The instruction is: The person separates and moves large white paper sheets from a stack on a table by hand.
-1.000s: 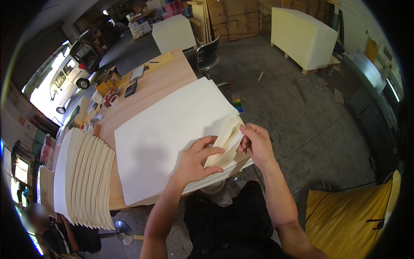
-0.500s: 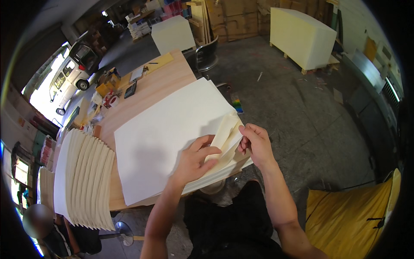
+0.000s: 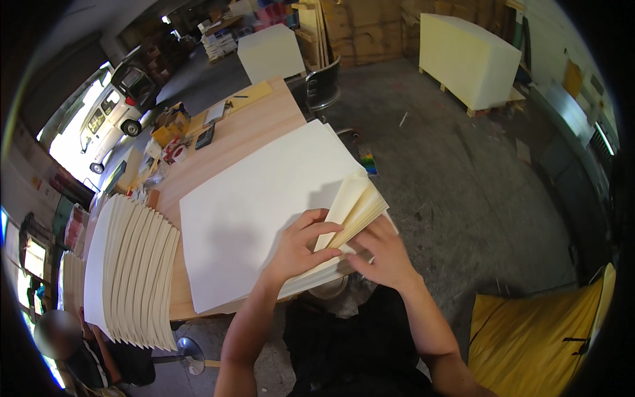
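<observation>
A stack of large white paper sheets (image 3: pixel 245 218) lies on the wooden table in front of me. At its near right corner several sheets are bent up and folded back, their cream edges fanned out as a lifted paper corner (image 3: pixel 362 206). My left hand (image 3: pixel 299 246) rests on the stack, its thumb and fingers closed round the folded sheets. Just right of it, my right hand (image 3: pixel 385 255) is against the underside of the fanned edges, thumb apart toward the left. Its fingertips are blurred and partly hidden by the paper.
Left of the stack, a fanned pile of cream sheets (image 3: pixel 135 274) overhangs the table edge. Tape rolls (image 3: pixel 175 153) and a calculator (image 3: pixel 205 136) lie farther back. A yellow cloth sheet (image 3: pixel 539 337) is at lower right. Another person (image 3: pixel 86 354) is at lower left.
My right hand has moved from pinching the corner's outer edge down and left to beneath the sheets. The lifted sheets now stand fanned more widely. My left hand stays nearly in place.
</observation>
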The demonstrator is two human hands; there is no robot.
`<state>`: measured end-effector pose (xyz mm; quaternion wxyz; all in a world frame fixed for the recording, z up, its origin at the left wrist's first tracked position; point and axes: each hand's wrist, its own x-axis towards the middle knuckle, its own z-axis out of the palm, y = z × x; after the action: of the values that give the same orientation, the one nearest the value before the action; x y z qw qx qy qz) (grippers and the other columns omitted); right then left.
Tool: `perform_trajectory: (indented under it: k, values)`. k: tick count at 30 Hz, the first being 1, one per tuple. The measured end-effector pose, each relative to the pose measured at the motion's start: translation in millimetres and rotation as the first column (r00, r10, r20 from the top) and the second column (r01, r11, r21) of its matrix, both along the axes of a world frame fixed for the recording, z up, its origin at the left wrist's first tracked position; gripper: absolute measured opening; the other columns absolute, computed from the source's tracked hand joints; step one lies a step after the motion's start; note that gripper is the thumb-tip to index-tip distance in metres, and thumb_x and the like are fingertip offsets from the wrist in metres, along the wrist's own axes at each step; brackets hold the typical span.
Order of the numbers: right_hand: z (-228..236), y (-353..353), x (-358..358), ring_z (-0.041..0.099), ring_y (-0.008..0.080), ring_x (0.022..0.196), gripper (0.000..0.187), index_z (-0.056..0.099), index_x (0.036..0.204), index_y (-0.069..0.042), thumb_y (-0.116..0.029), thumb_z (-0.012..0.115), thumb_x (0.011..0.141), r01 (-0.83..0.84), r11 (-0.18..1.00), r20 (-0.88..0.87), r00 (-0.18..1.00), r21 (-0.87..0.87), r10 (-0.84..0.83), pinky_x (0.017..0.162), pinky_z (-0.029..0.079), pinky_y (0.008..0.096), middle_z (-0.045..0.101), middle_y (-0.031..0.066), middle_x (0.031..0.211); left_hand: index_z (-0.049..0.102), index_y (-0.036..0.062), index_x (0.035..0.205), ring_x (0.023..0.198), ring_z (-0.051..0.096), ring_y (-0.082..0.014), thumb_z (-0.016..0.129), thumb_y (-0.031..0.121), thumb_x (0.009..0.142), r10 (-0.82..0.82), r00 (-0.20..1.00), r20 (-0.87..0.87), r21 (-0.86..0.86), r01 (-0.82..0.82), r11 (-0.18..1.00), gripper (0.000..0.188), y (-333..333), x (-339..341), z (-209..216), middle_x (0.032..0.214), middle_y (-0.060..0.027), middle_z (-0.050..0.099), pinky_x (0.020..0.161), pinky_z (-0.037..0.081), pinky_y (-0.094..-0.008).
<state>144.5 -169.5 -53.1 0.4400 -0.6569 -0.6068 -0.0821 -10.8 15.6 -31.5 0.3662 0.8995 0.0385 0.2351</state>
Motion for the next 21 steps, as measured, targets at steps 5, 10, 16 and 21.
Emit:
perform_trajectory:
  k: [5, 10, 16, 21]
  values:
    - [-16.3, -6.2, 5.1, 0.05, 0.0419, 0.134, 0.047, 0.075, 0.12, -0.012, -0.024, 0.075, 0.074, -0.096, 0.968, -0.135, 0.989, -0.231, 0.066, 0.115, 0.039, 0.0527, 0.063, 0.0148, 0.134, 0.068, 0.0268, 0.136, 0.13, 0.06, -0.0307, 0.078, 0.028, 0.083, -0.052, 0.998, -0.041, 0.591, 0.066, 0.804, 0.054, -23.3, 6.5, 20.8, 0.153, -0.0097, 0.053, 0.097, 0.058, -0.0403]
    - [-7.2, -4.3, 4.1, 0.05, 0.0401, 0.135, 0.042, 0.076, 0.117, -0.01, -0.024, 0.074, 0.077, -0.098, 0.977, -0.133, 0.988, -0.188, 0.074, 0.115, 0.038, 0.0512, 0.065, 0.0147, 0.131, 0.061, 0.024, 0.144, 0.134, 0.055, -0.0316, 0.079, 0.026, 0.082, 0.015, 0.997, -0.081, 0.59, 0.036, 0.807, 0.064, -19.3, 12.3, 14.7, 0.153, -0.0089, 0.052, 0.098, 0.057, -0.041]
    - [-20.8, -17.4, 17.7, 0.066, 0.0345, 0.108, 0.02, 0.074, 0.104, -0.007, -0.015, 0.072, 0.085, 0.026, 0.994, -0.368, 0.928, -0.105, -0.063, 0.094, 0.055, 0.0427, 0.068, 0.0128, 0.121, 0.063, 0.0138, 0.138, 0.128, 0.059, -0.0317, 0.082, 0.03, 0.08, 0.107, 0.993, -0.045, 0.423, -0.079, 0.903, 0.063, -15.1, 15.5, 8.1, 0.139, -0.0088, 0.06, 0.096, 0.057, -0.0421]
    - [4.0, -33.3, 38.8, 0.068, 0.0327, 0.077, 0.035, 0.061, 0.083, 0.0, -0.03, 0.074, 0.093, 0.348, 0.798, -0.133, 0.876, -0.492, -0.464, 0.066, 0.053, 0.0443, 0.067, 0.0161, 0.078, 0.063, 0.0123, 0.139, 0.109, 0.067, -0.0311, 0.078, 0.033, 0.086, 0.142, 0.99, -0.019, 0.5, -0.114, 0.859, 0.058, -14.3, 14.0, -2.5, 0.131, -0.0093, 0.065, 0.088, 0.058, -0.0415]
